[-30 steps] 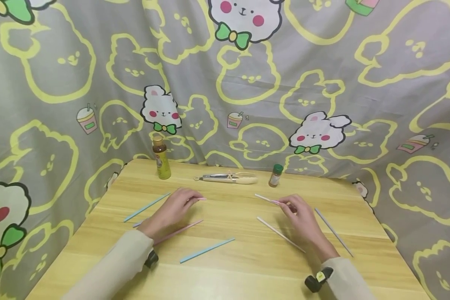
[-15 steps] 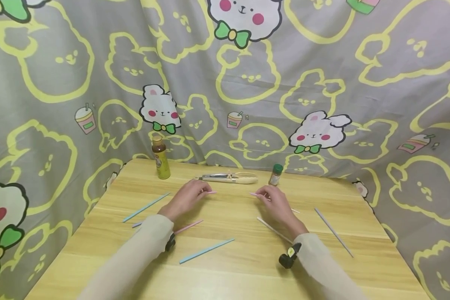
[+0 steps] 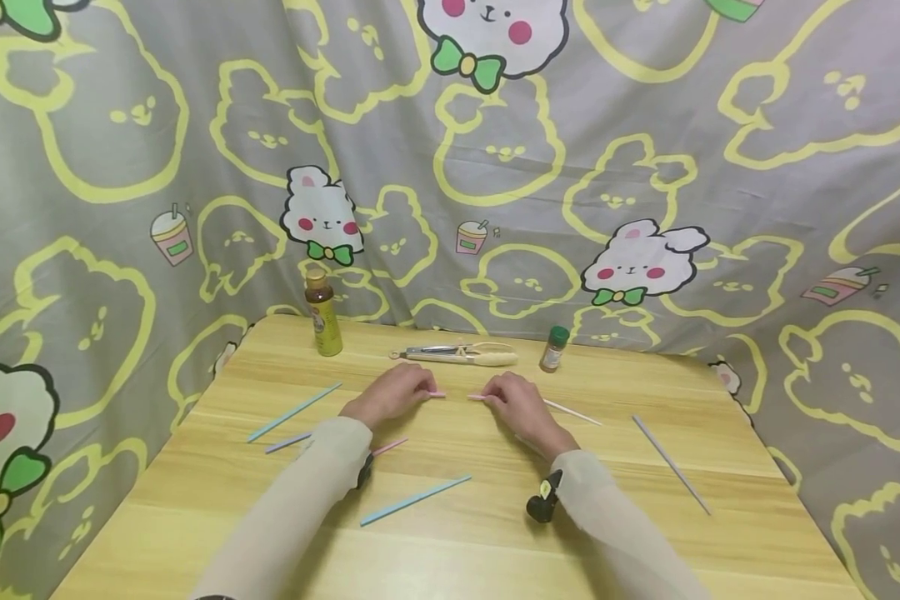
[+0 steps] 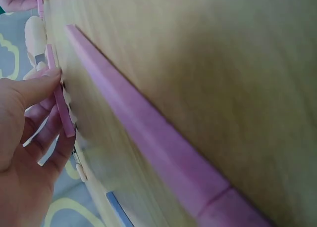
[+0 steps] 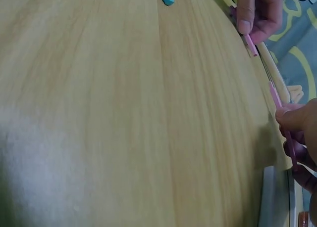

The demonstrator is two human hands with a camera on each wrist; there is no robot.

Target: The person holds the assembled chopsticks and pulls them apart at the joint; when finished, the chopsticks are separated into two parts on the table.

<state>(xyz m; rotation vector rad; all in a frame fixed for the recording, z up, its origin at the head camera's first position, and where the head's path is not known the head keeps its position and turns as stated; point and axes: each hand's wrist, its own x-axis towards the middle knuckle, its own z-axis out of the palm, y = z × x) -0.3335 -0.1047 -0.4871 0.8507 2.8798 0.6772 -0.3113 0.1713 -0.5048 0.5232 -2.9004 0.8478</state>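
- Both hands have come nearer to each other since one second ago, as I see from my head camera.
- Left hand (image 3: 392,395) of the person pinches a pink stick (image 4: 59,101) between thumb and fingers.
- Right hand (image 3: 522,411) likewise pinches another pink stick (image 5: 290,138); the facing ends stay apart.
- These two sticks are toward the far edge of the table (image 3: 450,550), before the tongs (image 3: 450,360).
- White stick (image 3: 574,412) lies just beside the right hand, toward the right edge.
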